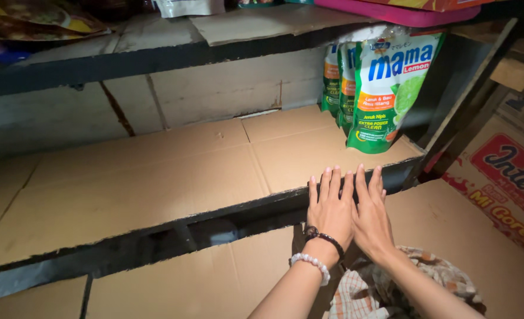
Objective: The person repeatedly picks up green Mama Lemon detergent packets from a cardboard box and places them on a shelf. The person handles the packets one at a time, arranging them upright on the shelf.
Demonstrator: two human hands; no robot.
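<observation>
My left hand (330, 210) and my right hand (370, 212) lie side by side, fingers stretched out and touching the front edge of a dark shelf (155, 227). Neither hand holds anything. The left wrist wears a dark bead bracelet and a white bead bracelet. Flattened brown cardboard (155, 177) lines the shelf top. At the shelf's right end stand three green and white refill pouches (386, 88), upright in a row, a little beyond my fingertips.
A higher shelf (126, 53) carries packets and a pink tray (404, 12). More cardboard (215, 277) lines the level below. A printed carton (504, 177) stands at the right. A checked cloth (380, 289) lies under my forearms.
</observation>
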